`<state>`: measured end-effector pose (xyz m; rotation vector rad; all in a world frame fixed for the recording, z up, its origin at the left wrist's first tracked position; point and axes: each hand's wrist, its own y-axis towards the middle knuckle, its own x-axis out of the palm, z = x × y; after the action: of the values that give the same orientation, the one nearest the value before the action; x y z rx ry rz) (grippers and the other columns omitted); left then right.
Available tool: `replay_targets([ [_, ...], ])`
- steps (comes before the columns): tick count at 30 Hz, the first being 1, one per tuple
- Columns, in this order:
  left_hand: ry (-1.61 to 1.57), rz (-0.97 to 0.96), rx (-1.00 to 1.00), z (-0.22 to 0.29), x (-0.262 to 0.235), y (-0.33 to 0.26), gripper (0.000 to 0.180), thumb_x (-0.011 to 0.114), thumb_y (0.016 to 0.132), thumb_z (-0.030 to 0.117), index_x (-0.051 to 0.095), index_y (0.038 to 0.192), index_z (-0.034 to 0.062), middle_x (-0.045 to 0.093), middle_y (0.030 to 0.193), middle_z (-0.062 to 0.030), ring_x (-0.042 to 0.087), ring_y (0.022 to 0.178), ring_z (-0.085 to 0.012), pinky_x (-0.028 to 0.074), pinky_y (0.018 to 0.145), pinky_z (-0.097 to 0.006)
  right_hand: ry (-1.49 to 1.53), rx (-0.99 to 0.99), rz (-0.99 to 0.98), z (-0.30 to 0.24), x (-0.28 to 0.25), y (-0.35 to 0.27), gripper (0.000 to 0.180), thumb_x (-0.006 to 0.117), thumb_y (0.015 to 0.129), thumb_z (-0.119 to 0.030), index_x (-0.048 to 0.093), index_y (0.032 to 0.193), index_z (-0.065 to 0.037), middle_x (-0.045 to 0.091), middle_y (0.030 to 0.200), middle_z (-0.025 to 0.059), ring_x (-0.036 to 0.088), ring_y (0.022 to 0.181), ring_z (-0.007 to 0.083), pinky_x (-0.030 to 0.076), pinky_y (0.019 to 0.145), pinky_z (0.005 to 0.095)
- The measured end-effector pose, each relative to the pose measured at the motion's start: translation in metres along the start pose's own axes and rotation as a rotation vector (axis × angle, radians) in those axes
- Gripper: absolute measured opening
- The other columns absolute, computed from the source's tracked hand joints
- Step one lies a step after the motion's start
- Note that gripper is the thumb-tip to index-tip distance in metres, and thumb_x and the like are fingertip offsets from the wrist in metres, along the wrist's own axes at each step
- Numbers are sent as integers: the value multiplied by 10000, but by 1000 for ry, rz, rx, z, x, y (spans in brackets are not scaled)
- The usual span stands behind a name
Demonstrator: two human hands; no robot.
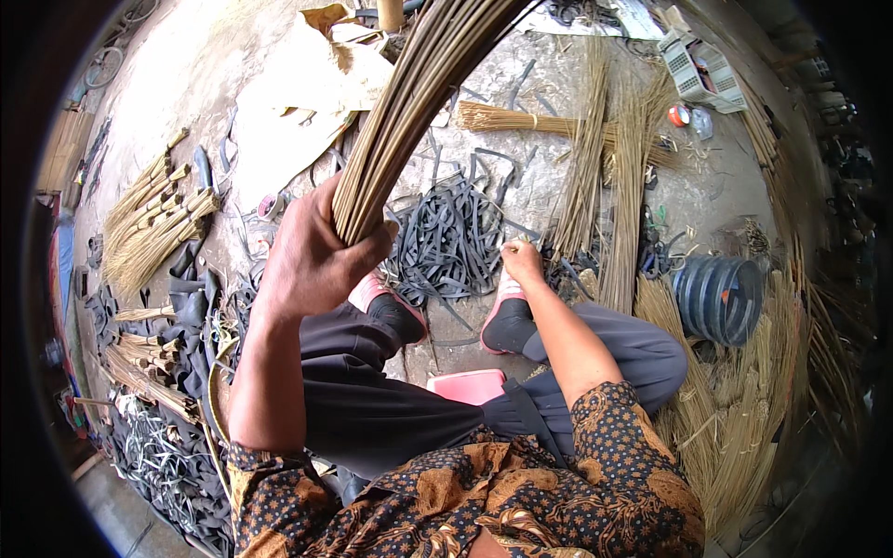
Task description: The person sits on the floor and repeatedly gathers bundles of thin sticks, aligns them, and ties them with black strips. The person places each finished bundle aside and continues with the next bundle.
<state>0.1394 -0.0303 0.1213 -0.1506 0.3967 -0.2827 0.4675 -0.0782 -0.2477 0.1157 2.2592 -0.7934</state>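
Observation:
My left hand is closed round the lower end of a thick bundle of thin brown sticks. The bundle slants up and away to the right, beyond the top edge of the picture. Over my right foot, my right hand has its fingers curled together; whatever may be in them is too small to make out. Between the two hands a heap of dark rubber strips lies on the floor, just beyond my feet in pink slippers.
Tied stick bundles lie at the left, above dark rubber scraps. Long loose sticks cross a tied bundle at the far right. A ribbed blue plastic container, more sticks and a grey crate flank my right side.

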Motion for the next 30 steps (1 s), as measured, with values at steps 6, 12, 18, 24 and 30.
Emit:
replay_targets([
  [6, 126, 45, -95, -7, -7, 3, 220, 755, 866, 109, 647, 1027, 6, 641, 740, -66, 543, 707, -89, 513, 685, -310, -79, 70, 22, -33, 47, 18, 244, 711, 919, -388, 798, 1036, -192, 774, 1074, 134, 729, 1032, 347, 565, 879, 442],
  [12, 278, 92, -145, -19, -8, 10, 195, 748, 843, 119, 655, 989, 28, 691, 760, -161, 709, 700, -297, 547, 688, -386, -121, 191, 58, -67, 63, 45, 358, 782, 876, -449, 764, 1091, -163, 765, 1111, 158, 720, 1061, 355, 555, 905, 456],
  [18, 431, 103, -114, -30, -6, 19, 231, 758, 833, 149, 618, 975, 34, 664, 741, -223, 689, 747, -439, 537, 679, -475, -74, 13, 179, -72, 54, 41, 170, 772, 898, -295, 766, 952, -133, 764, 972, 140, 718, 953, 375, 555, 819, 470],
  [24, 602, 121, -33, -38, 2, 20, 208, 701, 857, 199, 588, 946, 49, 674, 730, -220, 693, 749, -454, 547, 699, -539, 260, -265, 252, -82, 13, -3, 238, 747, 922, -237, 708, 948, -4, 750, 864, 168, 735, 768, 265, 549, 719, 387],
  [30, 721, 120, 18, -37, 18, 13, 203, 676, 899, 222, 584, 976, 58, 696, 829, -216, 702, 807, -439, 548, 721, -557, 836, -533, -232, -154, -66, -121, 186, 507, 1080, -92, 517, 1234, 13, 713, 877, 100, 660, 712, 128, 535, 686, 263],
])
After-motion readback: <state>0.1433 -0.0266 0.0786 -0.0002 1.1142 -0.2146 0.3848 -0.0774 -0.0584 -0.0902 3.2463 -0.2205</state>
